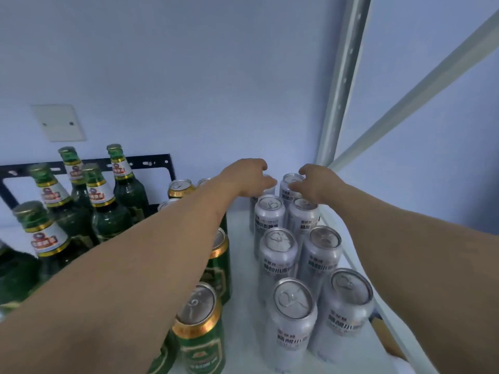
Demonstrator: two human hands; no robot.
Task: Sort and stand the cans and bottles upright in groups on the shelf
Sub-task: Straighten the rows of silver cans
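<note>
- Nearest the camera, two bare forearms reach in from the bottom corners over the white shelf (240, 306).
- Silver cans (294, 319) stand upright in two columns on the right side of the shelf, packed close together, running from the front edge to the back corner.
- Green cans (198, 327) with gold rims stand upright in a line left of the silver group, partly hidden under the left forearm; a bare strip of shelf lies between the two groups.
- Green glass bottles (101, 201) with white neck labels stand upright at the far left, clustered in front of a black metal bracket (151, 161) on the wall.
- Left hand (249, 179) is at the back of the silver group, fingers curled over the top of the rear left silver can (270, 188), which it mostly hides; whether it actually grips cannot be told.
- Right hand (314, 184) has its curled fingers on the rim of the rear right silver can (290, 184), which stands upright by the shelf's grey corner post (343, 85).
</note>
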